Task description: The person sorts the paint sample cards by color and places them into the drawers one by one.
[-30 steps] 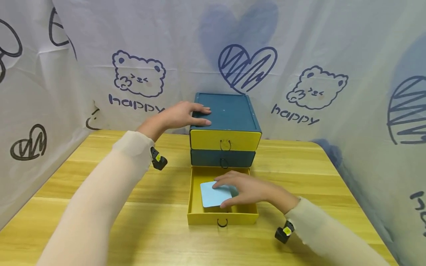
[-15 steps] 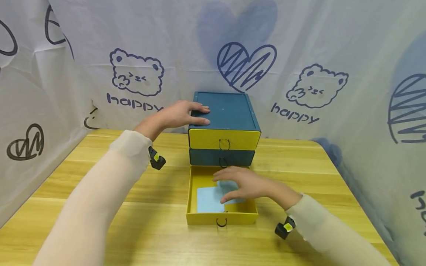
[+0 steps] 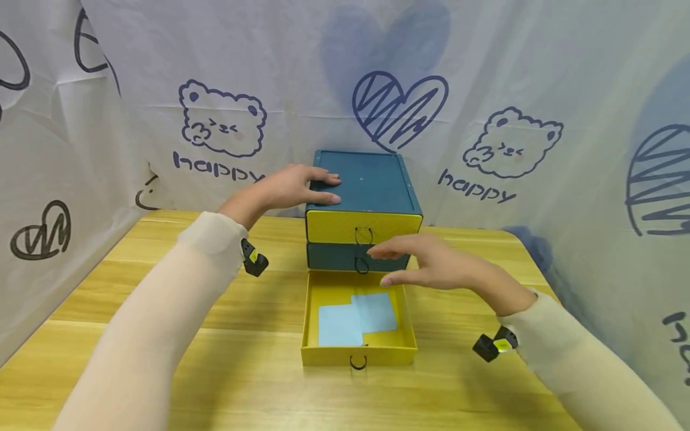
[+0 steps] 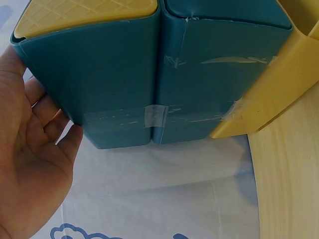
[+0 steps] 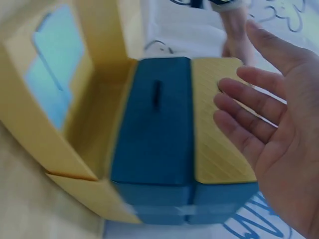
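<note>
On top of the blue and yellow drawer cabinet (image 3: 366, 179) rests my left hand (image 3: 293, 187), its fingers laid flat near the left edge. My right hand (image 3: 431, 263) hovers above the back right of the pulled-out bottom drawer (image 3: 329, 356), holding nothing, fingers extended. Two light blue square cards lie inside that yellow drawer: the front left card (image 3: 339, 326) and the back right card (image 3: 378, 312), their edges overlapping. The right wrist view shows the open right palm (image 5: 284, 134) beside the yellow top drawer front (image 5: 222, 124). Both upper drawers are closed.
The cabinet stands at the back of a wooden table (image 3: 242, 371). A black ring handle (image 3: 358, 363) hangs on the bottom drawer's front. A white curtain (image 3: 302, 72) with printed bears and hearts hangs behind. Clear tape (image 4: 154, 115) runs along the cabinet's side.
My right hand has let go of a light blue card, which now lies in the drawer, and has risen back and to the right. The left hand stays on the cabinet top.
</note>
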The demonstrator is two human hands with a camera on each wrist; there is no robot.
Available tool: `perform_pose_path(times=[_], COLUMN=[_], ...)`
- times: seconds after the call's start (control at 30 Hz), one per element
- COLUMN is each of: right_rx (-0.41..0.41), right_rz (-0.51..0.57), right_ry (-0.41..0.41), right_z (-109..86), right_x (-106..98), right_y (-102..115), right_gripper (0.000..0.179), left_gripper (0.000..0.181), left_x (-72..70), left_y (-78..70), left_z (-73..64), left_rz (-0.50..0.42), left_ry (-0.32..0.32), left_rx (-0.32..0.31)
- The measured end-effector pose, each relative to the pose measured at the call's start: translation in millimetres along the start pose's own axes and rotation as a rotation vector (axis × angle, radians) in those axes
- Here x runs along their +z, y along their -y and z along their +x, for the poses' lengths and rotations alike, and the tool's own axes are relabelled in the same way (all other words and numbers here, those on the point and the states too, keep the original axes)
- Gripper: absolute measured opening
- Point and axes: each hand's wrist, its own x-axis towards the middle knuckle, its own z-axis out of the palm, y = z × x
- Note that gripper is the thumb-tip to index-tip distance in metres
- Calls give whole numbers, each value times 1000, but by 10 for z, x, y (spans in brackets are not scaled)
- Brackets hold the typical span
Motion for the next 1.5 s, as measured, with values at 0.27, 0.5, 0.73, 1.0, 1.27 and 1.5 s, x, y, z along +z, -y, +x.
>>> perform_pose_path(times=[0.27, 0.5, 0.73, 1.0, 1.27, 1.5], right_rx=[-59, -90, 73, 219, 285, 288], right_rz=[-39, -121, -189, -193, -152, -139], right_ry=[-189, -308, -221, -50, 2, 4], right_z=[47, 155, 262, 379, 417, 434], right_x=[-359, -519, -660, -734, -769, -788], right_y=[-68, -216, -360, -489, -492, -501], right_gripper=[42, 31, 50, 65, 67, 68], left_gripper=[66, 66, 66, 65, 65, 57], left_x=[-7, 21, 27, -2, -5, -47], left_y=[-5, 8, -6, -21, -63, -125], left_z=[-5, -17, -22, -21, -48, -186], left_rz=[-9, -7, -5, 4, 109, 183], left_ry=[5, 7, 10, 12, -9, -74], left_rx=[1, 9, 16, 17, 31, 68])
